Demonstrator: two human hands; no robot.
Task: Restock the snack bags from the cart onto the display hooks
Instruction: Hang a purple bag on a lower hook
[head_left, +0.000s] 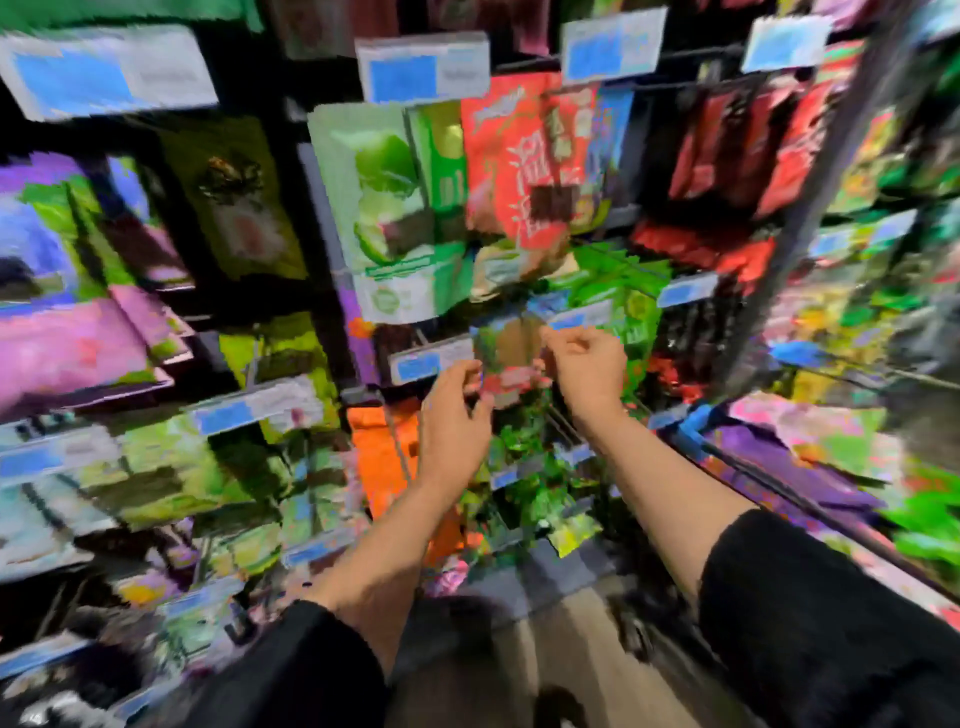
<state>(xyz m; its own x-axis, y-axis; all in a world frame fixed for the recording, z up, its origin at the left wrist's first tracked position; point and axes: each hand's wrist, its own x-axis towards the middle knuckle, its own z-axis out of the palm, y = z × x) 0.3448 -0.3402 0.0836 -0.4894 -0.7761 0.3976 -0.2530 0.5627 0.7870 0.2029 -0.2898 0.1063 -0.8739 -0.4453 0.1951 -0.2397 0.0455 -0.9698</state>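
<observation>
Snack aisle here, wall of pegs packed with bright bags and blue price tags, all pretty smeared so don't expect fine detail. Fingers first: the left hand (454, 410) has its fingers curled, pinching the lower left edge of a small bag (506, 358), and the right hand (587, 364) pinches its upper right corner, thumb and forefinger closed on it. So the bag sits between both hands, held up right in front of the middle row, just below a green lime bag (384, 208) and a red bag (524, 161), with a price tag (431, 361) just to its left.

My guess is the step is threading the bag's hang hole onto a hook. I can't make out the hole or the hook tip in this blur, so that's the tricky part. I'd keep the top edge taut between both pinches, line the hole up square with the hook, slide it straight back, and only let go once it hangs. Watch that tag doesn't snag. Cart isn't clearly visible.
</observation>
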